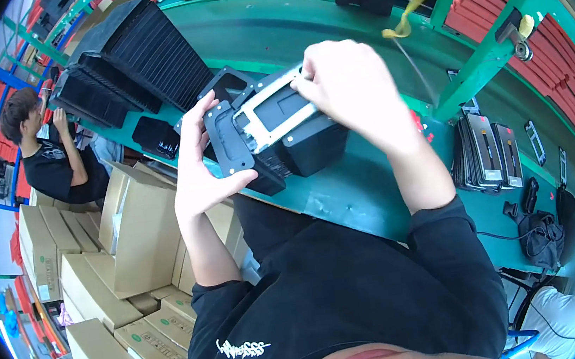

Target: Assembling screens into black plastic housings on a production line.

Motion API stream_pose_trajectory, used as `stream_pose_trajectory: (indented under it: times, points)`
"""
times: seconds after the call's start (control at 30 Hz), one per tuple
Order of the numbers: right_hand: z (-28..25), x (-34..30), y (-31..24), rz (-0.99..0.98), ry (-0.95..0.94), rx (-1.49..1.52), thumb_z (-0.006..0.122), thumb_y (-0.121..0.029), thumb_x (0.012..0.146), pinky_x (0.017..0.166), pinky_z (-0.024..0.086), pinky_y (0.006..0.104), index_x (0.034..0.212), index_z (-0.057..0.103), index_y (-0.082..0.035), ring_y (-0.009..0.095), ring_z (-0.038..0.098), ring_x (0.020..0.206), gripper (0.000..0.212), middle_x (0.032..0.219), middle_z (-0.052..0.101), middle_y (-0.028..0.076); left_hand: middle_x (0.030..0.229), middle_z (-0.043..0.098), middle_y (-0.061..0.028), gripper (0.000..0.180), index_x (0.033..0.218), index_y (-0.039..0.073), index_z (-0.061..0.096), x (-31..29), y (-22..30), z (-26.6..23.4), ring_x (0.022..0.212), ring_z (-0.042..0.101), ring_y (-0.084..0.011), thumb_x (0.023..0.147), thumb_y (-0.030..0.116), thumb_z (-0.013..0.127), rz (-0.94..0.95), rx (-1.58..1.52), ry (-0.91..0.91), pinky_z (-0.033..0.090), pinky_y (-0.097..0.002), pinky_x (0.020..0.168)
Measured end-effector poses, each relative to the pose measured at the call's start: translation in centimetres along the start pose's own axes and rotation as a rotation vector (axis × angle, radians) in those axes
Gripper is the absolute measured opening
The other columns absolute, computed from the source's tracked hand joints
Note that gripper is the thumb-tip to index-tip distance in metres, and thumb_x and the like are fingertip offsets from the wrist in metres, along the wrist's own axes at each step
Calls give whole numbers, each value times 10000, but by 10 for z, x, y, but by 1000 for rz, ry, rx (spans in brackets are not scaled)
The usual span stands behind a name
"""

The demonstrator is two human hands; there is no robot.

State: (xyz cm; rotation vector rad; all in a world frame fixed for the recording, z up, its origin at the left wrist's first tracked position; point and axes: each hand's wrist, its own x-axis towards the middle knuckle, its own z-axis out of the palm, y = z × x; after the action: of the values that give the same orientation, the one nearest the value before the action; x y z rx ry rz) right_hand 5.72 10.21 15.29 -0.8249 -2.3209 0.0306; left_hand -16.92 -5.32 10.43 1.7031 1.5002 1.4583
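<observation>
A silver metal frame (267, 139) with a rectangular opening lies on a black recessed piece (230, 147), above a stack of black parts (316, 151). My left hand (195, 169) spans the left end of the black piece, its thumb at the near corner and its fingers along the far edge. At the frame's far right end, my right hand (355, 87) is closed, thumb and fingers pinching the edge. The palm hides part of that end.
Tall stacks of black trays (152, 53) stand at the back left of the green bench (347, 201). Cardboard boxes (144, 231) crowd the left side. Stacked black panels (476, 154) and a dark bag (541, 239) lie rightward. A person (62, 159) is at far left.
</observation>
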Motion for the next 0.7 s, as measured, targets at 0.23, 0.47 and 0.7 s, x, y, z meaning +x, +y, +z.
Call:
stream_pose_trajectory:
  times: [0.23, 0.47, 0.7]
  points:
    - [-1, 1, -51, 31, -147, -140, 746, -242, 847, 745, 513, 428, 708, 716, -9, 331, 688, 778, 273, 760, 699, 183, 1484, 444, -194, 1219, 1567, 26, 308, -2, 6, -1, 1373, 489, -290, 590, 380, 945, 17, 210, -46, 374, -410, 1156]
    - [-16, -19, -33, -162, -75, 1, 707, -275, 922, 804, 402, 390, 790, 778, -47, 252, 526, 897, 273, 814, 614, 59, 1411, 491, -205, 688, 1181, 93, 742, 1, 17, -8, 1241, 567, -371, 550, 273, 946, 134, 326, -56, 456, -472, 1054]
    - [-12, -11, -17, -48, -145, 134, 730, -271, 888, 763, 482, 421, 786, 762, -6, 335, 610, 757, 285, 712, 678, 127, 1369, 521, -221, 720, 1210, 91, 720, 4, 15, -7, 1280, 544, -396, 555, 321, 911, 182, 440, -69, 466, -491, 1034]
